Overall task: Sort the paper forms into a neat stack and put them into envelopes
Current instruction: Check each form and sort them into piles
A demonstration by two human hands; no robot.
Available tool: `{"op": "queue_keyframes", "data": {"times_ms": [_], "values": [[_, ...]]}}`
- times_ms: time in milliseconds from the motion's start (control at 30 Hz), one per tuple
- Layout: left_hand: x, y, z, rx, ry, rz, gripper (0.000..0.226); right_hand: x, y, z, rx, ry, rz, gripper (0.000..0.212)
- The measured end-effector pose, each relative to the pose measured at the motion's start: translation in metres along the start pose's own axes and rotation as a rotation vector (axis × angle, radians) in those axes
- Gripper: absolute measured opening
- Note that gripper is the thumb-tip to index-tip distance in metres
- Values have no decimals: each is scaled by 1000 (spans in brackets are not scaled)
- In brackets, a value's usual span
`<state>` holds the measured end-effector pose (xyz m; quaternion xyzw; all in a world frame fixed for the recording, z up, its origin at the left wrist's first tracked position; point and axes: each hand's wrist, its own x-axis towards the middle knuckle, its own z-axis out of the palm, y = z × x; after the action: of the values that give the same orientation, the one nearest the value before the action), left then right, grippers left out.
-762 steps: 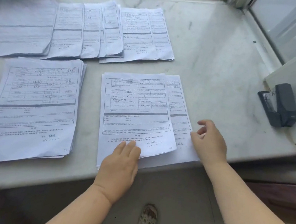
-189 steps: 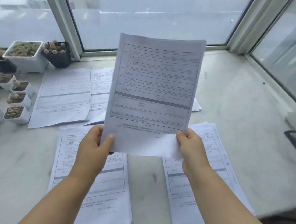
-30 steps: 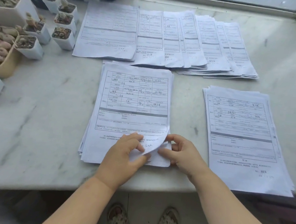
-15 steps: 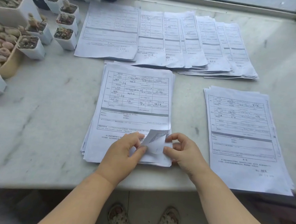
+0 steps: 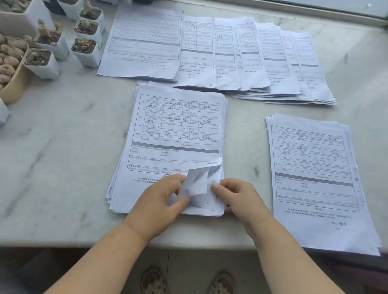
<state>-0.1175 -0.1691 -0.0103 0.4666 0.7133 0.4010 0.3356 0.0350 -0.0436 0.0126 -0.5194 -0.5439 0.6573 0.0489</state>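
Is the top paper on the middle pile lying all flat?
No. The top form lies mostly flat, but its near right corner is curled up, pinched by the left hand.

A person stands at a marble counter [image 5: 50,163] under a window, both hands on the middle stack of forms [image 5: 174,144]. The left hand [image 5: 161,201] pinches the folded-up lower right corner [image 5: 196,183] of the top sheets, while the right hand [image 5: 237,199] rests beside it, fingers curled at the stack's edge. A second stack [image 5: 316,179] lies well apart to the right. A fanned row of forms [image 5: 222,54] spreads along the back. Small white pots of succulents [image 5: 84,39] crowd the left end. Patterned slippers [image 5: 187,290] show below.
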Motion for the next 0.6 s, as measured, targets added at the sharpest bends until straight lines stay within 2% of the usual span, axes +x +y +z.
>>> {"op": "queue_keyframes", "data": {"times_ms": [67, 167, 200, 267, 333, 400, 500, 600], "values": [[1, -1, -2, -31, -16, 1, 14, -1, -2, 3, -78, 51, 9, 21], [2, 1, -3, -40, -50, -7, 6, -4, -15, 6, -498, 240, -35, 43], [2, 2, -3, -27, -57, -19, 10, -5, -22, 7, -548, 270, -25, 48], [-1, 7, -5, 18, -75, -67, 19, -4, -37, 8, -432, 212, 107, 57], [-3, 12, -10, 67, -139, -96, 18, -3, -52, 11, -265, 149, 270, 60], [-1, 17, -16, 131, -248, -96, 26, 2, -57, 15, -241, 137, 313, 52], [7, 30, -29, 237, -336, -61, 34, 8, -57, 25, -404, 132, 192, 9], [15, 39, -42, 289, -247, 9, 30, 6, -60, 23, -418, 160, 113, 19]]}}
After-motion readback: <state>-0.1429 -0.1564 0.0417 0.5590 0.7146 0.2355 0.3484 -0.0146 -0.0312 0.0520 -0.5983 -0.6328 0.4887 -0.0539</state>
